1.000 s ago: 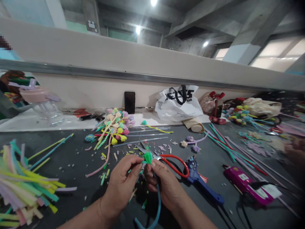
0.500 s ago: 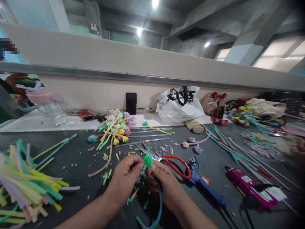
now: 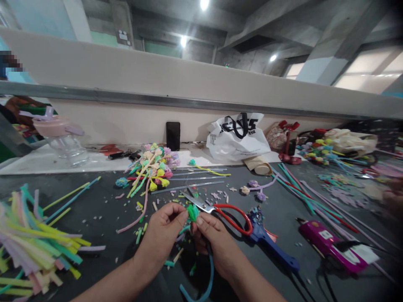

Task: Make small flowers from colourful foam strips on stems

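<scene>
A small green fuzzy flower head sits between my two hands, low in the middle of the view. My left hand pinches it from the left with thumb and forefinger. From the right, my right hand pinches the same piece, fingers closed. A blue pipe cleaner stem curls down from under my right hand. Red-handled scissors lie just behind my hands.
On the dark table lie a pile of coloured pipe cleaners at left, a bunch of finished flowers, a blue tool, a magenta glue gun, long stems. A white bag, phone and bottle stand behind.
Both hands stayed closed on the green flower head and shifted slightly lower and closer. The view barely moved.
</scene>
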Demonstrator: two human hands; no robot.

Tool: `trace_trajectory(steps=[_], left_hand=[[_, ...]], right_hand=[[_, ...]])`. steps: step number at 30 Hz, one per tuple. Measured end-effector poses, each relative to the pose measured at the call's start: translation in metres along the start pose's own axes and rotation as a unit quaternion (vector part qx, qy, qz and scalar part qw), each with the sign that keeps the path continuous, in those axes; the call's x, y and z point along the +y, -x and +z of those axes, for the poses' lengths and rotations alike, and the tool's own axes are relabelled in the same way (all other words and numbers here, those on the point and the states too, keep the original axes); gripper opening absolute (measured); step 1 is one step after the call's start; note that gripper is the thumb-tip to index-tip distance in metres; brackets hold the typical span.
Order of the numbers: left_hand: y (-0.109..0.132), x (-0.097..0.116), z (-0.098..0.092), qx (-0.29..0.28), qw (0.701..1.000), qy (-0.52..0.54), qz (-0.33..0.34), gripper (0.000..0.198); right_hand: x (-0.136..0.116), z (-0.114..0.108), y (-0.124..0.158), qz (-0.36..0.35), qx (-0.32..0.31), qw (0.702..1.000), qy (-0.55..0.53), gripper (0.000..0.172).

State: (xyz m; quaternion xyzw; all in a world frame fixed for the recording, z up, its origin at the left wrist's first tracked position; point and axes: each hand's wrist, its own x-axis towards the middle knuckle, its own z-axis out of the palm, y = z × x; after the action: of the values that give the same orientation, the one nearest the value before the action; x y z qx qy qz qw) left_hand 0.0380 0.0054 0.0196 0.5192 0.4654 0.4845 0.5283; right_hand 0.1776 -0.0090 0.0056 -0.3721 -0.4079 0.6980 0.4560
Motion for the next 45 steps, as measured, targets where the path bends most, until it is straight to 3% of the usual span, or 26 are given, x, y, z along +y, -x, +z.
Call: trace_trajectory(steps=[7, 13, 22, 33, 40, 45], left_hand=[[-0.0005, -0.0028, -0.0001, 0.030, 0.999, -0.004, 0.013, 0.012], [-0.0007, 0.0018, 0.0000, -0.023, 0.999, 0.026, 0.020, 0.013], [0.0005, 0.0021, -0.0041, -0.038, 0.981, -0.121, 0.145, 0.015], [-0.0006, 0.0020, -0.0035, -0.062, 0.983, -0.102, 0.139, 0.019], [-0.0032, -0.0037, -0.0026, -0.021, 0.987, -0.092, 0.130, 0.012], [-0.0054, -0.0053, -0.0020, 0.011, 0.991, -0.110, 0.081, 0.015]], right_hand=[[0.0006, 0.0006, 0.0003, 0.006, 0.013, 1.000, 0.002, 0.032], [0.0007, 0.0008, 0.0004, -0.005, 0.009, 1.000, -0.014, 0.033], [0.0008, 0.0036, 0.0006, -0.025, 0.032, 0.999, -0.027, 0.030], [0.0043, 0.0047, -0.0004, -0.031, 0.043, 0.998, -0.033, 0.031], [0.0059, 0.0002, -0.0022, -0.053, 0.066, 0.992, 0.092, 0.033], [0.0054, -0.0023, -0.0021, -0.076, 0.076, 0.970, 0.220, 0.037]])
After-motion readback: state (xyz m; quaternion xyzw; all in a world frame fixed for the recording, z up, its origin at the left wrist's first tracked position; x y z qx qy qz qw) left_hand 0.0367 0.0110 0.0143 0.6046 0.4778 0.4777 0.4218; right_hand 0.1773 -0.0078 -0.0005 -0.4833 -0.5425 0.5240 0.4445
